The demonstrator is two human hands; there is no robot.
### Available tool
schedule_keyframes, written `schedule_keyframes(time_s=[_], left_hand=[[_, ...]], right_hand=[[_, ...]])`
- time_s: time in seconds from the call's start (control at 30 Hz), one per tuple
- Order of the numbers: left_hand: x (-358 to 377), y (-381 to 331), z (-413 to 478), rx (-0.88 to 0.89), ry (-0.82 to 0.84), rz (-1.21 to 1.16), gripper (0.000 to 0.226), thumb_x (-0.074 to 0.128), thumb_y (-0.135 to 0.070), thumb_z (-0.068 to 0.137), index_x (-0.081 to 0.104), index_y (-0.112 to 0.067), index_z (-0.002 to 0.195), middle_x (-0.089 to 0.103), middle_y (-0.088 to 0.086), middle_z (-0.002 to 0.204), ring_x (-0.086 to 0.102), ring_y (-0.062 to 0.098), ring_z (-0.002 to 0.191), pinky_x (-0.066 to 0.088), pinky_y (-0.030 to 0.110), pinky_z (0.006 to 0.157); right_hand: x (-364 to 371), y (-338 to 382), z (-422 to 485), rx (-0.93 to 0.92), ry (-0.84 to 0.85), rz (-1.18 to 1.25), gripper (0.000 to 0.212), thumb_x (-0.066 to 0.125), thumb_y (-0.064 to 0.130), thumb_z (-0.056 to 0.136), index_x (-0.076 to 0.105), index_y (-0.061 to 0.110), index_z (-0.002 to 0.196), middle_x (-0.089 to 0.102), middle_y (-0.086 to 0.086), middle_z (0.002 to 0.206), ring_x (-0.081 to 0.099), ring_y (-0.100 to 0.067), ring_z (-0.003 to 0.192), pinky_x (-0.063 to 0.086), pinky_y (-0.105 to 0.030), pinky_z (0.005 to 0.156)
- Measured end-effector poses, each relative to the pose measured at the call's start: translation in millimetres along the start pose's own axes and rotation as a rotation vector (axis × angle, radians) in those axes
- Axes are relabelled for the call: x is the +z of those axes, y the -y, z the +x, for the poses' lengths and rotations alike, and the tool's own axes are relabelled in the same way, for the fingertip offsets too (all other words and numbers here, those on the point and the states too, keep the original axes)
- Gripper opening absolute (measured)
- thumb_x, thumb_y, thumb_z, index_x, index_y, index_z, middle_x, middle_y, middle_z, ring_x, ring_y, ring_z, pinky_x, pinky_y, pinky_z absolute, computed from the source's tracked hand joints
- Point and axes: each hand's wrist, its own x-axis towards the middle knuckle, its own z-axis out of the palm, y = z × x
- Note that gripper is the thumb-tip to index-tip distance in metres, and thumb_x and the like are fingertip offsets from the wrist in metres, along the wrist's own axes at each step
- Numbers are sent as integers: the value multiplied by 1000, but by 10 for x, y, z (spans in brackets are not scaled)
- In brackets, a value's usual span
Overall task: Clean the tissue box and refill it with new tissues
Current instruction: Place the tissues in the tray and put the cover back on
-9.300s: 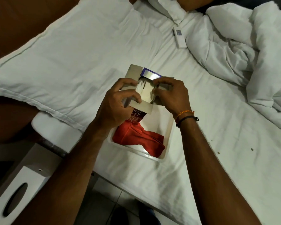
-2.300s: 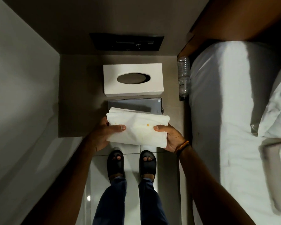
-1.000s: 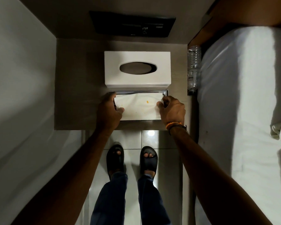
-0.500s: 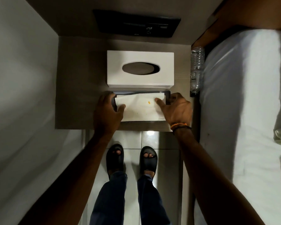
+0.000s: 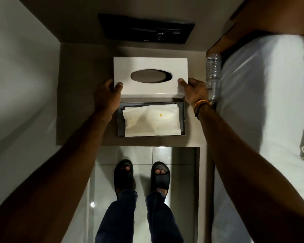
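Note:
The white tissue box cover (image 5: 150, 66) with its oval slot sits on the brown bedside shelf (image 5: 81, 109), just behind the grey metal base tray (image 5: 182, 118). A stack of white tissues (image 5: 151, 122) with small orange specks lies flat in that tray. My left hand (image 5: 107, 95) grips the cover's left end, thumb on top. My right hand (image 5: 195, 92) grips its right end, thumb on top as well. Both hands hold the cover from the sides; whether it is lifted off the shelf I cannot tell.
A clear plastic bottle (image 5: 213, 76) lies between the shelf and the white mattress (image 5: 263, 106) on the right. A black wall panel (image 5: 146, 28) is behind the cover. A pale wall closes the left side. My feet in black sandals (image 5: 141, 176) stand on tiled floor.
Earlier I carried the tissue stack from the bed and set it into the tray. In the last half second both hands left the tissues and took hold of the cover's ends.

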Motion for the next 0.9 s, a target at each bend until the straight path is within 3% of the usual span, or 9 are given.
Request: schedule_keyframes(time_s=[0.07, 0.13, 0.23, 0.3, 0.37, 0.47, 0.53, 0.63, 0.9], left_hand=[[-22, 3, 18, 13, -13, -8, 39, 58, -38, 102, 66, -10, 128, 70, 11, 126, 67, 25, 113, 51, 24, 83], [-88, -6, 1, 38, -29, -10, 39, 57, -40, 102, 66, -11, 126, 70, 10, 125, 67, 24, 111, 51, 18, 78], [-258, -54, -117, 55, -33, -65, 42, 57, -46, 99, 67, -15, 125, 71, 7, 122, 68, 22, 105, 60, 33, 85], [-383, -92, -280, 36, -47, -87, 46, 57, -52, 96, 67, -18, 127, 71, 5, 121, 68, 21, 103, 61, 42, 89], [-471, -110, -498, 22, -63, -103, 51, 57, -59, 92, 67, -22, 126, 71, -2, 114, 68, 19, 101, 60, 41, 87], [-509, -65, -821, -27, -87, -108, 53, 55, -73, 83, 71, -30, 110, 69, -16, 91, 70, 14, 89, 58, 33, 75], [-494, -22, -997, -79, -91, -103, 49, 55, -77, 78, 70, -35, 99, 68, -19, 83, 71, 12, 83, 58, 32, 71], [-436, 75, -1128, -151, -51, -146, 66, 60, -76, 71, 73, -25, 111, 72, -9, 94, 72, 16, 89, 63, 46, 80], [-386, 305, -1074, -204, 14, -183, 66, 70, -70, 63, 72, -25, 111, 73, -5, 99, 72, 19, 94, 63, 49, 84]], right_hand=[[-29, 32, -58, -47, -33, -3, 32, 71, 48, 89, 80, 18, 100, 78, 2, 91, 72, -20, 98, 55, -29, 93], [-84, 96, -139, -98, -47, 21, 29, 72, 47, 89, 80, 21, 102, 76, 7, 89, 72, -15, 96, 54, -24, 89], [-247, 225, -311, -176, -47, 67, 33, 74, 47, 88, 80, 19, 104, 78, 2, 92, 72, -17, 93, 55, -28, 89], [-395, 275, -475, -214, -41, 60, 34, 74, 49, 88, 80, 16, 94, 72, 1, 78, 66, -14, 77, 54, -30, 81], [-511, 272, -677, -198, -16, 84, 30, 77, 49, 86, 78, 20, 82, 72, -4, 74, 65, -16, 72, 59, -37, 78], [-586, 148, -968, -134, 6, 126, 24, 81, 56, 79, 80, 32, 82, 79, 3, 83, 74, -19, 86, 62, -48, 87], [-616, 10, -1101, -92, -5, 99, 27, 79, 67, 73, 79, 41, 79, 79, 11, 82, 74, -11, 86, 61, -46, 89], [-626, -229, -1195, -55, -13, 70, 21, 79, 72, 70, 76, 52, 73, 77, 22, 75, 72, 5, 76, 62, -39, 89], [-485, -510, -1127, 89, 14, 123, 35, 89, 56, 67, 82, 25, 80, 76, 14, 69, 69, 1, 68, 63, -46, 88]])
